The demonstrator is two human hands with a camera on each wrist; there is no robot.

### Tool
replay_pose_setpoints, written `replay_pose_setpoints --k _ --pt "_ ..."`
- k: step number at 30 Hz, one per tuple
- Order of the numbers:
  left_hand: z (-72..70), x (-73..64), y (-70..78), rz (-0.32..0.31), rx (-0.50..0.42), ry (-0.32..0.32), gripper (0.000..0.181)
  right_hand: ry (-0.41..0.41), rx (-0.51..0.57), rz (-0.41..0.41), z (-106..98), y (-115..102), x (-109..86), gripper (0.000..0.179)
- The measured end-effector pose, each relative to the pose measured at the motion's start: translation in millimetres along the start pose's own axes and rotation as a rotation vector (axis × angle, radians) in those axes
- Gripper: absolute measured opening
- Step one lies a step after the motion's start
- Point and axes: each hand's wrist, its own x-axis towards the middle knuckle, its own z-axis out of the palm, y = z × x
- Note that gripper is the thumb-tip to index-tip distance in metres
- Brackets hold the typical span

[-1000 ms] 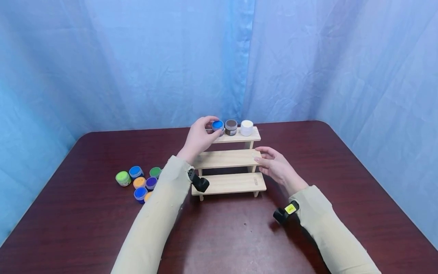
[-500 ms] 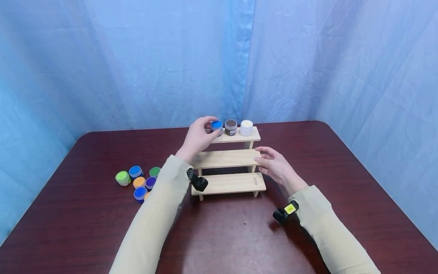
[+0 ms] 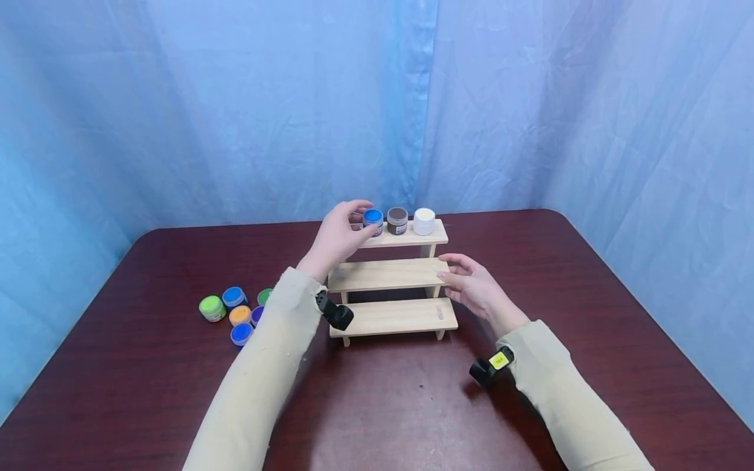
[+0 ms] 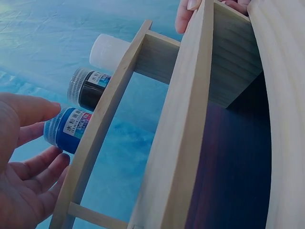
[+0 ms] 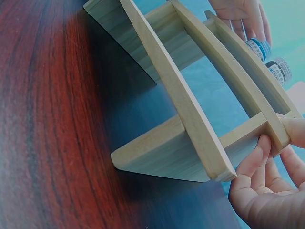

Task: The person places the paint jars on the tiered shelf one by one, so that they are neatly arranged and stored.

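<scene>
My left hand point(image 3: 338, 232) is at the left end of the top step of a three-step wooden display stand point(image 3: 391, 276), beside a blue-lidded paint jar point(image 3: 372, 222). In the left wrist view the thumb and fingers point(image 4: 40, 112) are spread, tips right at the lid of this jar point(image 4: 70, 128), which stands on the step. To its right stand a dark brown paint jar point(image 3: 397, 222) and a white jar point(image 3: 424, 223). My right hand point(image 3: 476, 288) pinches the right end of the middle step, thumb above and fingers point(image 5: 259, 160) curled beneath.
On the table point(image 3: 147, 392) to the left stand several more paint jars, among them a light green one point(image 3: 212, 307), a blue one point(image 3: 233, 296) and an orange one point(image 3: 239, 315). My left sleeve hides part of this group. A blue curtain point(image 3: 283, 111) hangs behind the table.
The blue jar shifted slightly left along the top step, then stayed put while my left hand drew a little further left. My right hand keeps its hold on the middle step.
</scene>
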Motion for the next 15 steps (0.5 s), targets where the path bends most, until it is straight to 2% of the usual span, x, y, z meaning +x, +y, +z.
replay_pose_setpoints --k 15 --pt "-15.4 -14.5 4.8 0.051 -0.002 -0.004 0.042 0.0 0.006 -0.002 0 -1 -0.1 0.039"
